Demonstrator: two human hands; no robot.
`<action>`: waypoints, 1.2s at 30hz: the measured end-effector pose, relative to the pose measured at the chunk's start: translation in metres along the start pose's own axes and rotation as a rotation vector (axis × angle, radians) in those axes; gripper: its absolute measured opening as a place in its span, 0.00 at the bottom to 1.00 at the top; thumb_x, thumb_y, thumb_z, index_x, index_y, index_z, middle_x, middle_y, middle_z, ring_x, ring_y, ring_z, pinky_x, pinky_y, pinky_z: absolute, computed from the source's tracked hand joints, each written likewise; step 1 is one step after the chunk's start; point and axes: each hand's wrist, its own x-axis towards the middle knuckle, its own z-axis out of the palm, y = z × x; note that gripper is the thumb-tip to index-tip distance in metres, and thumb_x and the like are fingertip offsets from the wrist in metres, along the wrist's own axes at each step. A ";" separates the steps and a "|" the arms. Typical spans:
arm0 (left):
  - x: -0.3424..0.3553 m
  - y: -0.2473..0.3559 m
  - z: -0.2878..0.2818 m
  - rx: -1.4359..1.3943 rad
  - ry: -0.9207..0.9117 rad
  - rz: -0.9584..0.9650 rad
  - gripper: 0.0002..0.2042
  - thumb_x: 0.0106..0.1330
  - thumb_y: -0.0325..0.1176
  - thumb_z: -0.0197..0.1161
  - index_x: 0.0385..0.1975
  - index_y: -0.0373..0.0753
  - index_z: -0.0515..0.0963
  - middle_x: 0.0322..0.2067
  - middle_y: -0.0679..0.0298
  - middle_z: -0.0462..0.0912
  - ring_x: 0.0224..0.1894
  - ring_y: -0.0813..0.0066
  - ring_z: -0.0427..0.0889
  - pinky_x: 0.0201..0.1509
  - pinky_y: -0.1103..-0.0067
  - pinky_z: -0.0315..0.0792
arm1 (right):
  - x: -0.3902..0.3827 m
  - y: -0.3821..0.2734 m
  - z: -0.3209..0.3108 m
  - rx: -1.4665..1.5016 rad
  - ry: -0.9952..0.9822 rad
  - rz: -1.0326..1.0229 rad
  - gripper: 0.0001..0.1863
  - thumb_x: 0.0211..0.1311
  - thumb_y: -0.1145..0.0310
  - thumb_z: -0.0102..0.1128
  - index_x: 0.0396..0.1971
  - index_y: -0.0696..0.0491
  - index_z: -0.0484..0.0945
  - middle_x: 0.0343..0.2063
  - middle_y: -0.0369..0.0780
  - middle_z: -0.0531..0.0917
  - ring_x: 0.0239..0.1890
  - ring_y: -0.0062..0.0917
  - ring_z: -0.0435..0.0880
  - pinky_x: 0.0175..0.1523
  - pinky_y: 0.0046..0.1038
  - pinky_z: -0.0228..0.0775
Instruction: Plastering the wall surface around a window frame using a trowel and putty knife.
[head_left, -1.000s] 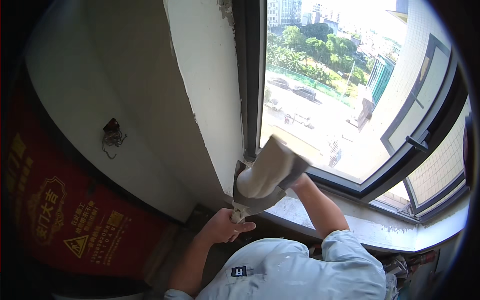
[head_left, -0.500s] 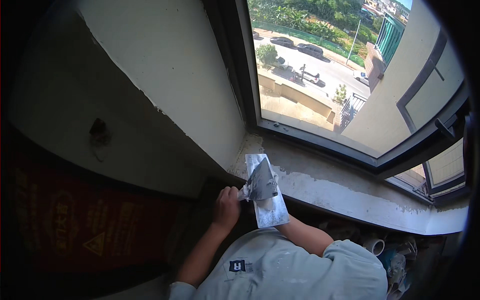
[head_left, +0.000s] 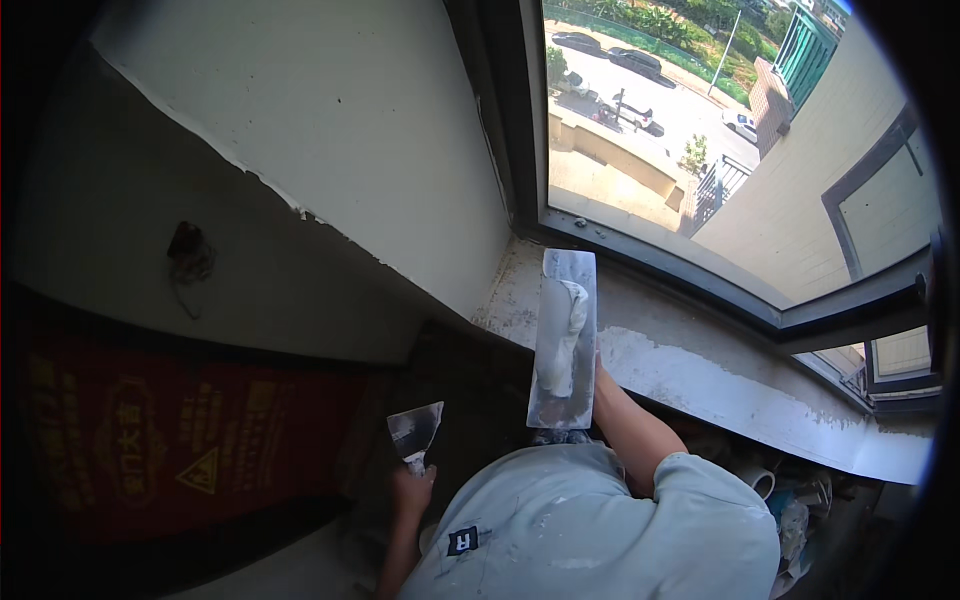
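White putty [head_left: 562, 345] on rectangular trowel [head_left: 562, 413]

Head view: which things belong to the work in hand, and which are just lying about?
In use:
grey fan-shaped metal scraper, left hand
rectangular silver metal trowel
soft white paste on it

Apparently lying about:
white hollow cylinder
crumpled translucent plastic

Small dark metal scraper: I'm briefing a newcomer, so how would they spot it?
Find the dark red printed sheet at lower left. To its right, the left hand holds the small dark metal scraper. Unlike the long rectangular metal trowel, its blade widens toward the tip.
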 end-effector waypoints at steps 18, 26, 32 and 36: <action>-0.038 0.171 -0.062 -0.400 -0.727 0.265 0.12 0.62 0.34 0.71 0.21 0.36 0.78 0.15 0.63 0.78 0.14 0.74 0.72 0.19 0.77 0.65 | -0.022 -0.013 0.148 -0.988 0.637 0.195 0.13 0.50 0.77 0.56 0.38 0.56 0.79 0.34 0.42 0.85 0.28 0.31 0.82 0.37 0.28 0.76; -0.012 0.175 -0.011 -0.135 0.424 0.945 0.06 0.59 0.24 0.65 0.26 0.38 0.74 0.24 0.59 0.78 0.23 0.58 0.75 0.27 0.68 0.70 | -0.012 0.063 0.123 -0.132 0.640 0.005 0.19 0.60 0.62 0.47 0.46 0.54 0.80 0.39 0.43 0.86 0.35 0.35 0.84 0.46 0.36 0.76; 0.045 0.131 -0.038 0.390 0.672 0.971 0.06 0.55 0.21 0.64 0.28 0.36 0.73 0.27 0.57 0.76 0.26 0.55 0.75 0.31 0.63 0.71 | -0.020 0.075 0.124 -0.141 0.599 0.086 0.23 0.61 0.60 0.45 0.52 0.55 0.78 0.44 0.45 0.85 0.43 0.38 0.84 0.51 0.39 0.74; 0.045 0.055 -0.009 -0.157 0.143 0.251 0.07 0.62 0.23 0.63 0.26 0.39 0.72 0.15 0.63 0.71 0.16 0.67 0.73 0.21 0.70 0.69 | -0.002 0.052 0.149 -0.131 0.232 -0.020 0.23 0.62 0.63 0.48 0.55 0.55 0.77 0.47 0.47 0.84 0.47 0.42 0.83 0.55 0.42 0.73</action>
